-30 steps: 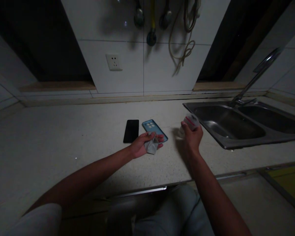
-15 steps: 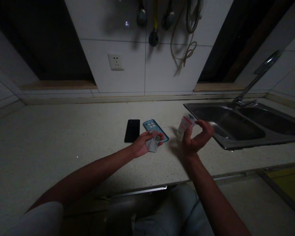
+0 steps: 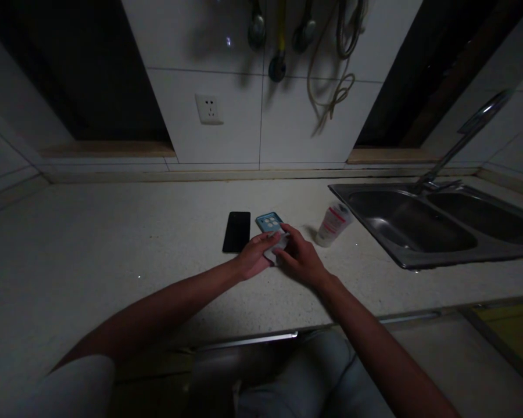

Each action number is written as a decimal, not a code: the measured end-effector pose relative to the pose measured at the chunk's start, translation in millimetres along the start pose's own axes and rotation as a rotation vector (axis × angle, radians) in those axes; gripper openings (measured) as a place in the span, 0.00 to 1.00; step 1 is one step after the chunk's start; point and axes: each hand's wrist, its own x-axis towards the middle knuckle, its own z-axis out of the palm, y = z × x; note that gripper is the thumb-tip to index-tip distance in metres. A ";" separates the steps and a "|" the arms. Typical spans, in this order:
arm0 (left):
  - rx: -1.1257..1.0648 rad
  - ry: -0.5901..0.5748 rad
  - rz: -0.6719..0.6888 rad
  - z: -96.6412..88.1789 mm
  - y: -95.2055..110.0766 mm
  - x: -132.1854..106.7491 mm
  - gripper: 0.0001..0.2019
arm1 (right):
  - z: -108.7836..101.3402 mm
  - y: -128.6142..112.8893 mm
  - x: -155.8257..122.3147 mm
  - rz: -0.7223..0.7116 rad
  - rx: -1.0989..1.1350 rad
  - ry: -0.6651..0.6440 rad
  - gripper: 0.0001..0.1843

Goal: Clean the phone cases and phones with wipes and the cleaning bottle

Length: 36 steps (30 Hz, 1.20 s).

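My left hand [image 3: 253,259] and my right hand [image 3: 299,258] meet over a small grey cloth [image 3: 276,246], fingers closed on it from both sides. The cloth lies on the near end of a blue phone case [image 3: 269,222], which rests flat on the speckled countertop [image 3: 113,249]. A black phone [image 3: 236,231] lies face down just left of the case. To the right of my hands a small white bottle with a red label [image 3: 332,224] stands tilted on the counter, untouched.
A steel double sink [image 3: 440,223] with a faucet [image 3: 462,139] fills the right side. On the tiled wall behind are a socket [image 3: 209,109], hanging utensils [image 3: 279,40] and a looped cord [image 3: 335,87]. The counter's front edge runs just below my wrists.
My right hand let go of the bottle, left it on the counter and moved left to join my left hand on the cloth. My left hand stayed over the case.
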 end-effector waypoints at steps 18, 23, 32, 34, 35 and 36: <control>0.609 0.118 0.359 -13.4 4.0 8.5 0.13 | -17.0 6.3 14.0 0.250 0.313 0.594 0.13; 1.107 0.129 0.547 -15.2 3.1 4.2 0.10 | -18.8 10.2 13.8 0.296 0.378 0.628 0.16; 1.395 -0.105 0.525 -9.0 -1.5 -6.0 0.06 | -18.7 9.7 14.3 0.254 0.384 0.644 0.15; 1.428 -0.082 0.532 -9.1 -1.8 -6.3 0.06 | -17.0 10.2 14.3 0.239 0.357 0.624 0.15; 1.424 -0.069 0.537 -9.4 -2.0 -6.3 0.06 | -15.9 11.3 14.1 0.241 0.346 0.603 0.15; 1.415 -0.059 0.539 -9.6 -2.3 -6.3 0.06 | -14.6 13.1 13.8 0.246 0.334 0.574 0.15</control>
